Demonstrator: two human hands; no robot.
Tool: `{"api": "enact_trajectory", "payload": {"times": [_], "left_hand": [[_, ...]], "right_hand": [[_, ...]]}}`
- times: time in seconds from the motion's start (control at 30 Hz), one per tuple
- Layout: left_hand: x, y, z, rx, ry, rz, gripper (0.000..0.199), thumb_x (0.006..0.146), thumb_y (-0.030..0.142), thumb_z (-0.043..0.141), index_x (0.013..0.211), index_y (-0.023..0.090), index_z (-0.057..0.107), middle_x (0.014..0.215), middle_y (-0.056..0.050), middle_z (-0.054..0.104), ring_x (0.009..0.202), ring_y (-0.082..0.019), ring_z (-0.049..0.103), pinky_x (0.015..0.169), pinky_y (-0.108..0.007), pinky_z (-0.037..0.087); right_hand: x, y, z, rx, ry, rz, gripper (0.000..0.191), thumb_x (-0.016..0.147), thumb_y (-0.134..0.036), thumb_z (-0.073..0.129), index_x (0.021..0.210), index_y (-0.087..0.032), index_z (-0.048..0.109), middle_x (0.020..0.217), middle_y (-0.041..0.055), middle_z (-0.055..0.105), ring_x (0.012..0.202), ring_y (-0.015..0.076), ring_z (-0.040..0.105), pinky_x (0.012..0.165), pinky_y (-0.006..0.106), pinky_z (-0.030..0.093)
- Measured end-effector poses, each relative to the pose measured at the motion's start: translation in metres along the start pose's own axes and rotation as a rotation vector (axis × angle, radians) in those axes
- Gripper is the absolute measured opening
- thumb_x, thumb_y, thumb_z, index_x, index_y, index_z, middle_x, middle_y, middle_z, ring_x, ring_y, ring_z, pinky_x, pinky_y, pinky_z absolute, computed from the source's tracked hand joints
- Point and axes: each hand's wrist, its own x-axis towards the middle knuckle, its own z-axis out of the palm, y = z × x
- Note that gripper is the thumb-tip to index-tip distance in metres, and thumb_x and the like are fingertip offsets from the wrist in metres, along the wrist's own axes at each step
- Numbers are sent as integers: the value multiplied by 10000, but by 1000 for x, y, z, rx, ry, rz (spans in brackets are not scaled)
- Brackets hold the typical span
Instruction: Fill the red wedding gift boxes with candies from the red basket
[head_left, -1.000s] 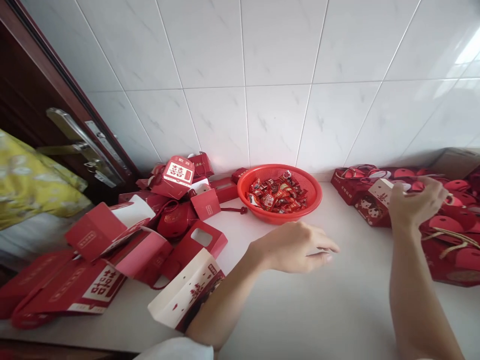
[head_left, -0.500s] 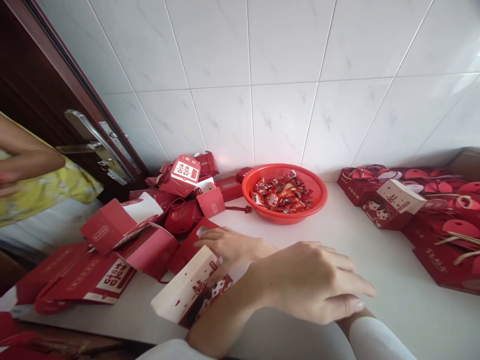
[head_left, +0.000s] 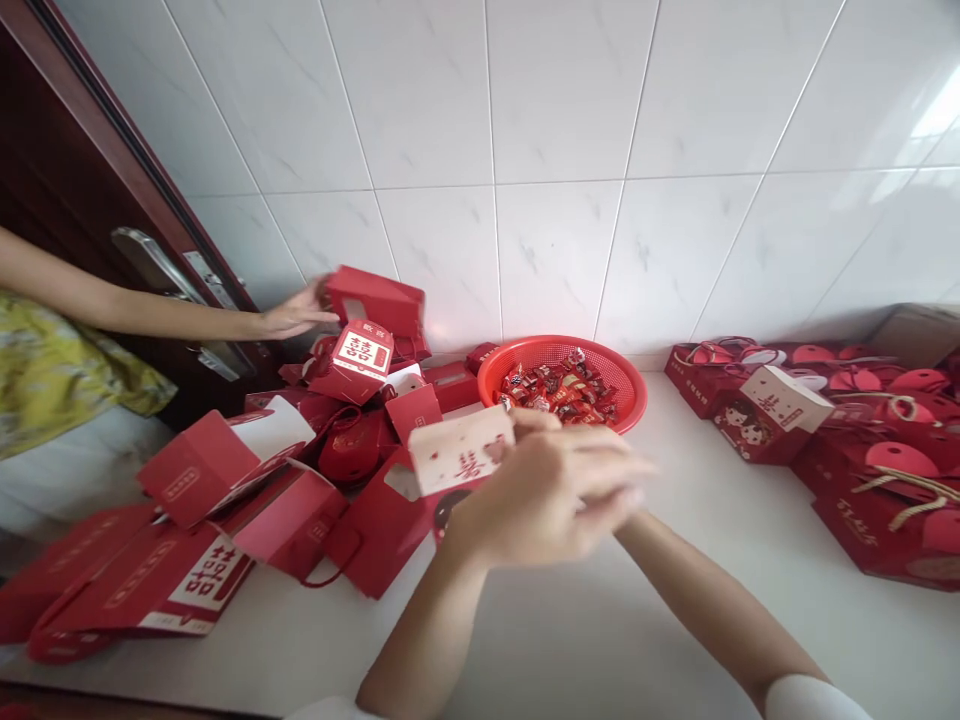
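Note:
A cream paper gift box [head_left: 457,452] with a red double-happiness print is raised above the counter, its right end gripped by my right hand [head_left: 534,425]. Most of that hand is hidden behind my left hand [head_left: 559,490], which crosses in front with its fingers stretched right. Whether my left hand grips the box I cannot tell. Just beyond my hands stands a red plastic basket [head_left: 592,365] of wrapped sweets [head_left: 559,392]. Another person's hand [head_left: 296,318] touches a red box [head_left: 373,302] on a heap of red boxes [head_left: 202,465].
Red gift boxes [head_left: 765,415] and red bags [head_left: 892,490] with gold cords lie at the right of the white counter [head_left: 600,625]. White wall tiles [head_left: 562,100] rise behind it. A dark door [head_left: 82,170] with a metal handle and yellow floral cloth [head_left: 60,370] are at the left.
My right hand has lifted the cream box off the heap, and my left hand has moved over it. The other person's hand has reached in and raised a red box at the back.

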Motion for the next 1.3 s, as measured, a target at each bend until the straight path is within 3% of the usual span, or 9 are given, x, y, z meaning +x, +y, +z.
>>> {"api": "enact_trajectory", "payload": {"times": [0.13,0.2,0.47,0.67,0.8,0.93,1.03,1.17,1.3], "left_hand": [[-7,-19,-28,91,369,-272,215,973,309,589,1077,190,734,930,-54,768,815,-173,708,737,-270,543],[-11,-27,-34,97,421,-430,335,961,426,606,1177,186,696,846,-42,748,742,-175,692,673,-268,531],[-13,-28,-30,34,157,-635,537,988,585,473,1345,213,624,1105,-89,768,1097,-289,705,864,-339,543],[-18,-32,-36,91,101,-651,428,993,480,504,1327,250,644,1295,-89,710,1205,-299,660,904,-351,543],[-21,-40,-41,106,156,-674,449,991,363,488,1407,218,576,1064,-88,767,921,-252,725,741,-318,537],[-19,-45,-46,46,186,-578,284,960,357,537,1053,177,737,682,-5,665,585,-164,589,554,-259,425],[-17,-45,-47,21,131,-540,322,955,389,542,810,167,723,600,13,579,531,-131,496,505,-245,345],[-16,-50,-44,-12,-16,-574,339,945,424,533,827,170,724,651,4,603,578,-131,504,521,-239,336],[-14,-61,-39,-2,-255,-639,300,895,416,585,824,172,746,701,-13,646,642,-149,546,568,-245,360]], "right_hand": [[7,14,-47,230,19,110,352,956,-491,559,739,-215,552,685,-2,602,634,157,594,563,320,512],[6,8,-61,276,121,193,339,905,-428,623,693,-219,460,658,-26,526,608,136,528,547,290,461],[-14,-36,-39,-238,95,-219,49,883,-192,543,865,-238,539,772,30,599,644,182,548,581,313,449],[-23,-36,-29,-265,-15,-216,167,956,-347,571,1038,-205,602,942,117,659,758,239,634,558,330,484],[-28,-34,-35,-158,-11,-207,207,978,-301,554,1162,-219,600,1206,156,666,812,225,675,637,359,550],[-28,-24,-47,71,147,-64,223,976,-254,556,1194,-250,603,1275,138,641,853,202,698,704,346,586],[-22,-11,-56,204,186,207,309,941,-364,633,1219,-236,595,1190,128,676,633,153,647,579,317,564],[-18,2,-62,424,3,492,414,883,-529,671,1129,-198,633,995,85,717,484,109,556,419,258,477],[-26,10,-61,468,-236,487,334,869,-506,674,902,-175,695,687,16,660,521,137,585,462,250,501]]}}
